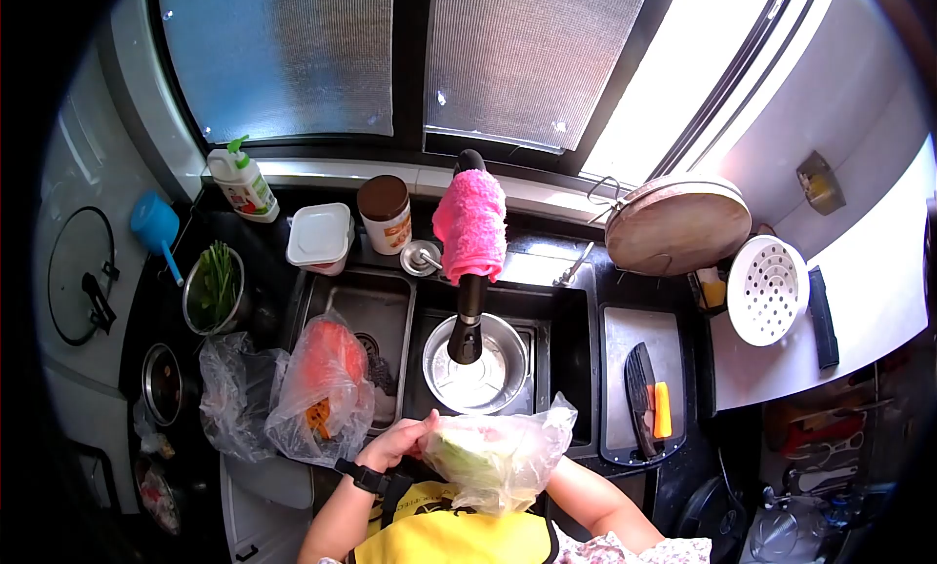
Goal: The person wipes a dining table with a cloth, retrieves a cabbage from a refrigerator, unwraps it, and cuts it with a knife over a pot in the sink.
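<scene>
In front of my chest is a clear plastic bag (512, 457) with a pale green vegetable (464, 452) inside; its exact kind does not show through the film. My left hand (402, 441), below a black wristband, grips the bag's left side with closed fingers. The right forearm reaches in from the right, but the bag covers my right hand. Just beyond the bag, a round metal pot (475, 383) sits in the sink under the black faucet (468, 330).
Left, a plastic bag with something orange-red (332, 364) lies across the sink edge. A knife (640, 393) and an orange piece (663, 411) rest on a board (615, 330) at right. A pink cloth (473, 222) wraps the faucet. A bowl of greens (217, 291) stands far left.
</scene>
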The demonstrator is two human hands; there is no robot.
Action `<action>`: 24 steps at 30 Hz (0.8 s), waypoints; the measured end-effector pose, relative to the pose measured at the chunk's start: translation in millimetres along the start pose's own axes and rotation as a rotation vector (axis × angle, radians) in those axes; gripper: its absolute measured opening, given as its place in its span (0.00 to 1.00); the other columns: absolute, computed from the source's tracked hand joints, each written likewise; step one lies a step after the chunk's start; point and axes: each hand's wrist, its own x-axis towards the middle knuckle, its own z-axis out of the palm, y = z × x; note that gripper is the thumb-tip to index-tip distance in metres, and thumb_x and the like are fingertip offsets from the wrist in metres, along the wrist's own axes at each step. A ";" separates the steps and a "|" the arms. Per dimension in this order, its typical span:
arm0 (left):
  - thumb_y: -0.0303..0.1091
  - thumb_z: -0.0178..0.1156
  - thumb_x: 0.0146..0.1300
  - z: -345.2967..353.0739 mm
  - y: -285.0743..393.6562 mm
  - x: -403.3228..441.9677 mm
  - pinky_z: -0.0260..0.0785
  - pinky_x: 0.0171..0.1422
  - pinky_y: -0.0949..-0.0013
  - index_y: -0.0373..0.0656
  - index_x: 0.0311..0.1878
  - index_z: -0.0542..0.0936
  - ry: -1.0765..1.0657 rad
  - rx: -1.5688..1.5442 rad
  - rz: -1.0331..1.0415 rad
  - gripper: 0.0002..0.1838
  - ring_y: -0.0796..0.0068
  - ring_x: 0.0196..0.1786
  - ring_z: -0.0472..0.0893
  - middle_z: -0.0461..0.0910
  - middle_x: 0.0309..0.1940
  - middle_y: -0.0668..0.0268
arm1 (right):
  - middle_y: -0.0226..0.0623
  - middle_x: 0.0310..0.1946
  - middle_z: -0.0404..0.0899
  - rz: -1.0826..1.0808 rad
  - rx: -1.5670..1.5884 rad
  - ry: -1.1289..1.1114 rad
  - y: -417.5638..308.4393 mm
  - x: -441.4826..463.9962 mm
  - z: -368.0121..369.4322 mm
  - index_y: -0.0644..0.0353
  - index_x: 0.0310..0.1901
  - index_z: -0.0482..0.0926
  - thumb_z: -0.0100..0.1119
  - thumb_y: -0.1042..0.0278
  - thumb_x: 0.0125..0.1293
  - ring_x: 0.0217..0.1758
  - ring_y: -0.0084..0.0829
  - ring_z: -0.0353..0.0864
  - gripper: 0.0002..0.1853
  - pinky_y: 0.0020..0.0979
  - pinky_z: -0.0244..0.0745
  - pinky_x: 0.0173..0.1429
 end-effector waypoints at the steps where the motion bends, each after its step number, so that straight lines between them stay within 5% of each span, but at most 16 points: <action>1: 0.58 0.53 0.65 0.5 -0.6 -0.1 0.62 0.32 0.78 0.44 0.34 0.81 -0.020 0.012 0.138 0.24 0.84 0.27 0.71 0.76 0.29 0.75 | 0.38 0.53 0.76 0.006 0.021 -0.002 -0.1 2.0 -0.3 0.65 0.62 0.68 0.52 0.68 0.64 0.50 0.26 0.77 0.24 0.26 0.72 0.55; 3: 0.51 0.56 0.67 4.4 -0.9 -1.6 0.62 0.33 0.77 0.45 0.32 0.80 -0.060 0.033 0.415 0.18 0.86 0.27 0.70 0.75 0.28 0.76 | 0.39 0.53 0.76 0.014 0.066 -0.016 -1.1 5.5 -0.8 0.66 0.62 0.68 0.51 0.68 0.65 0.50 0.26 0.77 0.24 0.26 0.72 0.55; 4: 0.38 0.59 0.66 -1.2 -3.1 3.0 0.63 0.35 0.79 0.46 0.31 0.77 -0.114 -0.139 0.321 0.09 0.88 0.30 0.71 0.75 0.29 0.77 | 0.39 0.53 0.76 0.019 0.093 -0.022 0.3 7.0 -0.9 0.66 0.61 0.68 0.51 0.68 0.65 0.50 0.27 0.77 0.23 0.26 0.72 0.55; 7: 0.31 0.59 0.65 -5.5 -3.8 9.3 0.68 0.46 0.77 0.44 0.32 0.76 -0.196 -0.348 0.393 0.05 0.81 0.39 0.77 0.80 0.37 0.68 | 0.39 0.52 0.77 0.026 0.204 -0.035 5.5 8.5 -0.8 0.66 0.61 0.67 0.50 0.68 0.66 0.50 0.27 0.77 0.23 0.26 0.73 0.54; 8: 0.27 0.59 0.64 0.8 1.4 7.4 0.69 0.43 0.77 0.46 0.28 0.71 -0.070 -0.265 0.399 0.09 0.81 0.37 0.77 0.80 0.35 0.68 | 0.39 0.52 0.77 0.025 0.251 -0.038 7.4 8.0 -1.2 0.66 0.61 0.67 0.49 0.68 0.66 0.49 0.27 0.78 0.23 0.26 0.73 0.54; 12: 0.31 0.59 0.65 2.2 -3.0 17.4 0.70 0.41 0.78 0.43 0.35 0.74 0.089 -0.133 0.564 0.05 0.82 0.34 0.77 0.78 0.30 0.71 | 0.40 0.51 0.77 0.041 0.521 -0.043 13.2 4.1 -15.7 0.66 0.61 0.67 0.48 0.68 0.67 0.49 0.28 0.78 0.22 0.26 0.74 0.53; 18: 0.36 0.59 0.66 -5.8 14.7 -7.9 0.68 0.38 0.80 0.36 0.42 0.80 -0.049 -0.066 0.092 0.12 0.85 0.33 0.76 0.80 0.32 0.71 | 0.40 0.51 0.77 0.054 0.868 -0.126 38.3 -1.8 -37.8 0.67 0.60 0.67 0.45 0.68 0.68 0.48 0.29 0.79 0.21 0.27 0.75 0.52; 21: 0.37 0.61 0.64 -6.0 15.2 -8.3 0.69 0.39 0.80 0.37 0.39 0.82 -0.038 0.055 0.050 0.12 0.86 0.33 0.77 0.81 0.32 0.70 | 0.41 0.50 0.77 0.066 1.010 -0.225 66.4 3.6 -43.1 0.67 0.60 0.66 0.44 0.68 0.69 0.48 0.30 0.80 0.20 0.27 0.76 0.52; 24: 0.36 0.61 0.64 -1.5 15.1 -3.4 0.69 0.39 0.80 0.39 0.36 0.82 0.135 -0.150 0.373 0.10 0.86 0.32 0.77 0.81 0.30 0.73 | 0.41 0.50 0.78 0.078 1.125 -0.336 89.9 12.4 -44.9 0.67 0.60 0.66 0.43 0.68 0.70 0.47 0.30 0.80 0.20 0.27 0.76 0.51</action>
